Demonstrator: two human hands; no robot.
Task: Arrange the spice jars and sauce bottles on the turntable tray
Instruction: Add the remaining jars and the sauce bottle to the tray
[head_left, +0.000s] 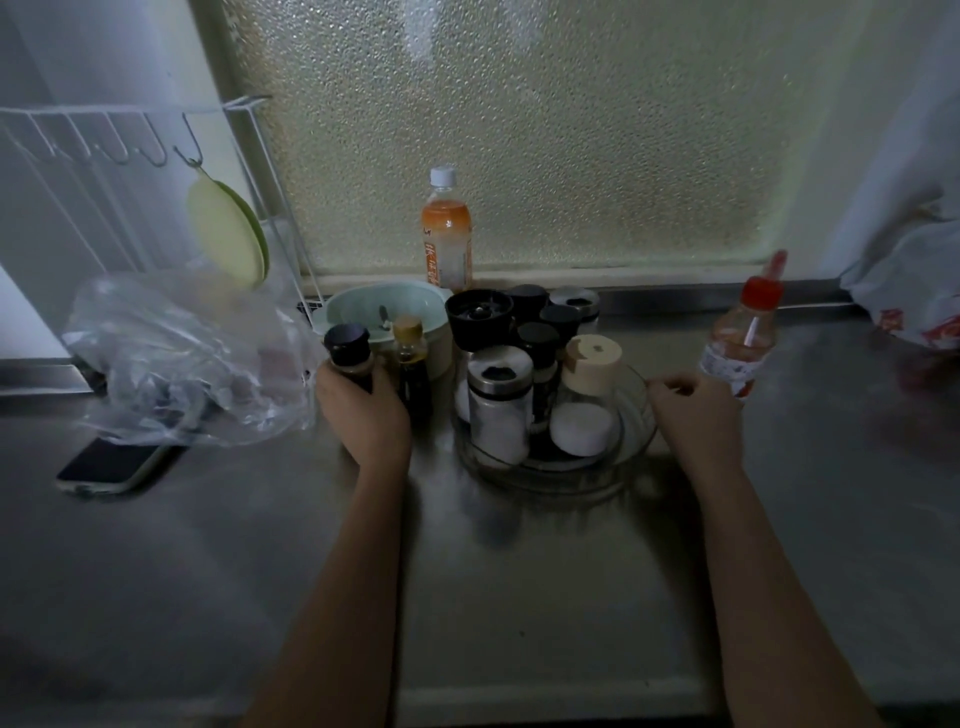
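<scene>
A clear round turntable tray (636, 441) sits on a steel counter, crowded with upright spice jars. The right hand (693, 410) pinches the tray's right rim, probably to steady or turn it. Just left of the tray, the left hand (363, 410) wraps around a black-capped bottle (349, 351), held upright with its cap pointing up, likely bound for the tray. A dark sauce bottle (413, 369) stands between that hand and the tray.

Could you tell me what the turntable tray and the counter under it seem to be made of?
The turntable tray looks like clear plastic or glass: the counter shows through its rim. The counter looks like brushed stainless steel: grey, matte, with soft reflections of the jars.
</scene>
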